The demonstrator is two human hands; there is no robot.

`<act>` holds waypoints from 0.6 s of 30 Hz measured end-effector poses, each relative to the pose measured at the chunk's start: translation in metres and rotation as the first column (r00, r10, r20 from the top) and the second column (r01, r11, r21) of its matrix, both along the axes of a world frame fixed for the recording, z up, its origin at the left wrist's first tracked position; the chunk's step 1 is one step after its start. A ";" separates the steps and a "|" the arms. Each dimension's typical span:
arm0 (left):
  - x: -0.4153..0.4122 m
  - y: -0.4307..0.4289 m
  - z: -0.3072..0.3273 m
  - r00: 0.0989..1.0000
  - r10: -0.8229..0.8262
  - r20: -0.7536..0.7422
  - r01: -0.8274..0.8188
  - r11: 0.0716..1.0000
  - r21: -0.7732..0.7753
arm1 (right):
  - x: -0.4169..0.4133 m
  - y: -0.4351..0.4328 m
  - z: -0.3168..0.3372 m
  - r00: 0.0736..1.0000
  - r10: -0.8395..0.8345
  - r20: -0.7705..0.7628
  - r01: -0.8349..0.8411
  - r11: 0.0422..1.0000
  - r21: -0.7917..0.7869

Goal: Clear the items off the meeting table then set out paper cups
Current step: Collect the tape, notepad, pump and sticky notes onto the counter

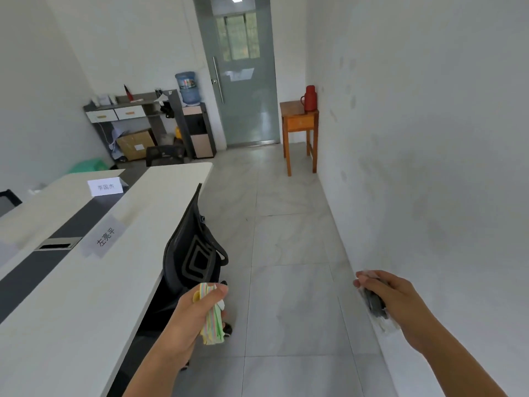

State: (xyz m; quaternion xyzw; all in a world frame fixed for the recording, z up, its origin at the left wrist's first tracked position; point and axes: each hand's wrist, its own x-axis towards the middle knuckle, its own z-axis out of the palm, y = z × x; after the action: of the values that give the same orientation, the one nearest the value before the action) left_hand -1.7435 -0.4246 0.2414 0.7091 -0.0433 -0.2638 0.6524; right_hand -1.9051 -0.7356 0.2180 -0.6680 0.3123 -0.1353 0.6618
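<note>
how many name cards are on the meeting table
2: one name card stands farther along the table's dark centre strip, another name card nearer. The table runs past the frame, so others may be hidden.

A single wide-angle view looks from head height, forward and down along the aisle between the long white meeting table on the left and the plain white wall on the right. It faces the frosted grey glass door at the far end of the room. Both bare forearms reach in from the bottom edge, close to the lens. Straight lines bow toward the edges.
</note>
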 end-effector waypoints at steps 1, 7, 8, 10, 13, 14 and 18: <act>0.017 -0.010 0.002 1.000 0.022 0.001 -0.022 1.000 0.010 | 0.025 -0.017 0.002 1.000 0.013 0.009 -0.013 1.000 -0.003; 0.115 -0.056 -0.012 0.992 0.124 -0.025 -0.123 0.992 0.030 | 0.158 -0.083 0.001 0.992 0.122 0.013 -0.122 0.992 0.020; 0.135 -0.066 -0.017 0.991 0.132 -0.027 -0.131 0.991 0.030 | 0.179 -0.094 -0.003 0.992 0.128 -0.002 -0.127 0.992 0.017; 0.181 -0.089 -0.027 0.989 0.139 -0.041 -0.138 0.990 0.017 | 0.224 -0.117 -0.014 0.992 0.126 -0.025 -0.126 0.992 0.014; 0.255 -0.133 -0.038 0.991 0.123 -0.045 -0.123 0.992 -0.006 | 0.289 -0.151 -0.020 0.990 0.131 -0.045 -0.130 0.991 0.006; 0.285 -0.150 -0.039 0.992 0.111 -0.053 -0.112 0.994 -0.010 | 0.313 -0.166 -0.020 0.991 0.123 -0.048 -0.123 0.992 0.002; 0.400 -0.225 -0.022 0.998 0.032 -0.051 -0.032 0.999 -0.013 | 0.400 -0.225 0.002 0.997 0.079 -0.015 -0.080 0.996 -0.034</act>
State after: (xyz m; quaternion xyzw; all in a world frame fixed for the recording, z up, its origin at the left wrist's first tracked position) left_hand -1.3439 -0.6493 0.2195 0.6985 -0.0172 -0.2708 0.6622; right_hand -1.5050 -0.9607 0.2198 -0.6921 0.2878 -0.1096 0.6528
